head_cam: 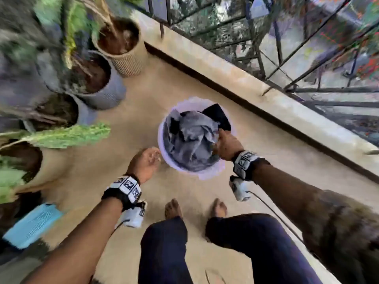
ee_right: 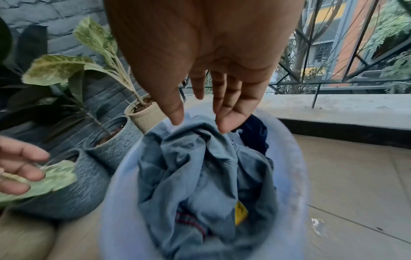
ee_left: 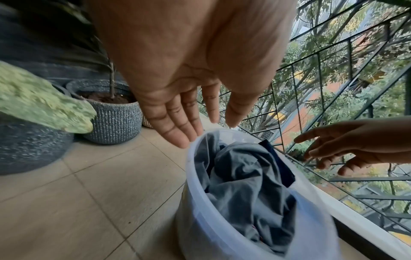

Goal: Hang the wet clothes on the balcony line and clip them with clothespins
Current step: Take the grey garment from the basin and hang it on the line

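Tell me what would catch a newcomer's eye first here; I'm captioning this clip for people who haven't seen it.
First, the pale plastic bucket on the balcony floor, stuffed with crumpled grey-blue clothes and a dark navy piece at its far side. Both hands are open: the right hand is over the clothes, fingertips just at the cloth, and the left hand is beside the rim. Potted plants line the left, a metal grille the right.

**Right hand over the laundry bucket**

The right hand (ee_right: 200,58) reaches down with fingers extended, fingertips (ee_right: 224,126) at the crumpled grey-blue garment (ee_right: 200,172) in the pale bucket (ee_right: 295,176). A dark cloth (ee_right: 255,133) lies on the far side. The left hand (ee_right: 15,165) shows at left, near potted plants (ee_right: 66,70).
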Motion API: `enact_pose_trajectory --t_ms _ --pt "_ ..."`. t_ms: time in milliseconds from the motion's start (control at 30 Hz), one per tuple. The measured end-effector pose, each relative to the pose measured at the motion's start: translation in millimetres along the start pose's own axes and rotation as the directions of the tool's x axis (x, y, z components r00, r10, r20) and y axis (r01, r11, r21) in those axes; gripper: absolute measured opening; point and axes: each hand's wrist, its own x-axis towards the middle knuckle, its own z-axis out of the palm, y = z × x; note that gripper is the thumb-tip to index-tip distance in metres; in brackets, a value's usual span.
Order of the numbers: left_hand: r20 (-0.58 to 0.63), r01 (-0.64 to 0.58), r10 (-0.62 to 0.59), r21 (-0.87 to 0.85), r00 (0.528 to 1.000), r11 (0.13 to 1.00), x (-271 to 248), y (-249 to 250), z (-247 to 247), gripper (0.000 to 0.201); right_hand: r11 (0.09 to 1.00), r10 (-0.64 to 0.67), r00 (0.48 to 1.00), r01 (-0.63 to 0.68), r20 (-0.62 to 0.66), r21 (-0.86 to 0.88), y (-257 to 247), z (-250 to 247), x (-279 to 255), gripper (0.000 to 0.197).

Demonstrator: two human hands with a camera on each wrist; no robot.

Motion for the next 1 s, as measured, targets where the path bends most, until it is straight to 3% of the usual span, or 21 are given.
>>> enact_pose_trajectory --t_ms 67,133,300,400,600,700,800,900,1000 --pt "-0.044 0.016 -0.014 0.041 0.999 0.999 37 -24 15 0.036 0.997 0.077 0.992 -0.075 -0.101 0.022 8 17 35 0.073" --pt "-0.075 0.053 -0.051 0.027 0.996 0.998 70 -38 23 0.055 0.991 0.128 0.976 -0.121 -0.174 0.049 11 23 67 0.08" --pt "-0.085 0.122 -0.127 -0.062 0.988 0.991 132 -88 46 0.072 0.993 0.091 0.982 -0.103 -0.167 -0.064 29 40 116 0.041" --pt "-0.062 0.097 -0.099 -0.041 0.993 0.994 144 -96 50 0.065 0.996 0.087 0.975 -0.092 -0.205 -0.019 34 46 119 0.024" --pt "-0.017 0.092 -0.092 -0.009 0.996 0.996 129 -84 40 0.06 0.956 0.013 0.99 0.028 -0.138 0.292 26 23 86 0.013" --pt "0.028 0.079 -0.079 0.001 0.996 0.997 110 -65 32 0.058 0.905 -0.007 0.989 0.069 -0.146 0.419 16 -2 52 0.018" --pt "0.118 0.023 -0.021 -0.01 0.993 1.0 82 -27 19 0.069 0.884 -0.072 0.978 0.152 -0.194 0.442 -7 -26 18 0.016" --pt "0.187 -0.054 0.055 -0.006 0.981 0.998 47 23 5 0.066 0.887 -0.13 0.952 0.236 -0.276 0.396 -39 -57 -12 0.029" --pt "0.168 -0.119 0.118 -0.007 0.979 0.993 16 72 -14 0.08 0.872 -0.207 0.924 0.324 -0.323 0.367 -80 -104 -43 0.03"
